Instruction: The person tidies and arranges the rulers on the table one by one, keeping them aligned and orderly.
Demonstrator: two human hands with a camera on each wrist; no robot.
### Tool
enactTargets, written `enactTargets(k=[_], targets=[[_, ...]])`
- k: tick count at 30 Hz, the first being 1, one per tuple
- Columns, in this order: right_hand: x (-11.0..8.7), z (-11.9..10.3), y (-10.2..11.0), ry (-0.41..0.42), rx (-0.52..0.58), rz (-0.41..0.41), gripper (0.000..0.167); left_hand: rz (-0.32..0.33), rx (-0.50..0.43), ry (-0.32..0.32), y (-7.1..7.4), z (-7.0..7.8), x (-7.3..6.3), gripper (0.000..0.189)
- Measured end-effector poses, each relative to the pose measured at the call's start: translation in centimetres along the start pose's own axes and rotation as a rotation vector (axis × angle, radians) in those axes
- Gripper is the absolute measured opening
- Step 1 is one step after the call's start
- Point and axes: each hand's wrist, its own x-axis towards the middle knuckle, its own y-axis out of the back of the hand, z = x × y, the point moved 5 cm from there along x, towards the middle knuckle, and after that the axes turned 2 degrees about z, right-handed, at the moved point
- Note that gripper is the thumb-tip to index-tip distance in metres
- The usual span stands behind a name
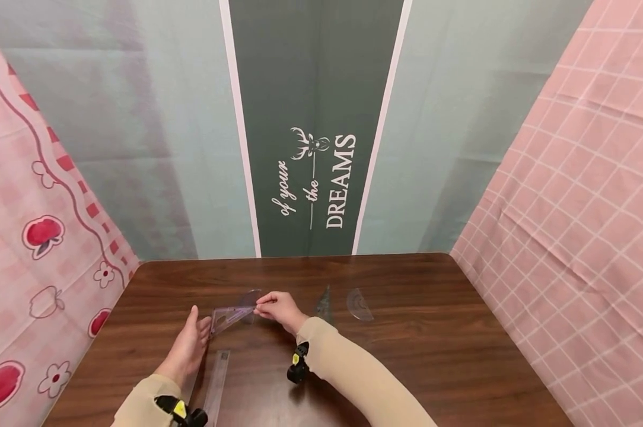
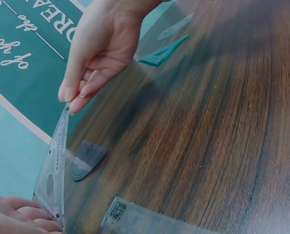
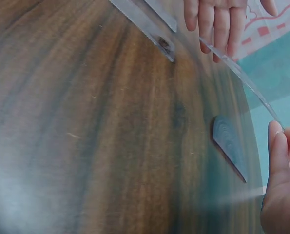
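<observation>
Between my two hands a clear triangular set square [image 1: 229,314] is raised off the table. My right hand [image 1: 280,309] pinches its narrow tip between thumb and fingers. At the other end, my left hand [image 1: 187,349] touches the short edge with straight fingers, thumb pointing up. In the left wrist view the set square [image 2: 54,165] stands tilted, with an oval hole in it. Just beyond it, a dark, purplish protractor [image 3: 228,145] lies on the table. A clear ruler [image 1: 217,382] with a printed code at its end lies right of my left forearm.
Right of my right hand lie a green set square [image 1: 324,303] and a clear protractor [image 1: 359,305]. A second clear strip [image 3: 162,13] lies beside the ruler. The brown wooden table [image 1: 417,356] ends at hanging cloths behind and on both sides.
</observation>
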Motion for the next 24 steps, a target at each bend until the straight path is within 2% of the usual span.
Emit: enactTargets(k=[4,15,24], targets=[[-0.4,0.4,0.1,-0.013,0.042,-0.002,0.018,-0.013,0.010,0.015,0.2,-0.1,0.0,0.095],[-1.4,1.1,0.9,-0.028,0.070,-0.008,0.022,-0.038,0.072,0.036,0.1,0.0,0.0,0.094],[-2.3,1.5,1.7,-0.019,0.116,-0.014,0.022,-0.065,0.121,0.034,-0.5,0.4,-0.4,0.094]])
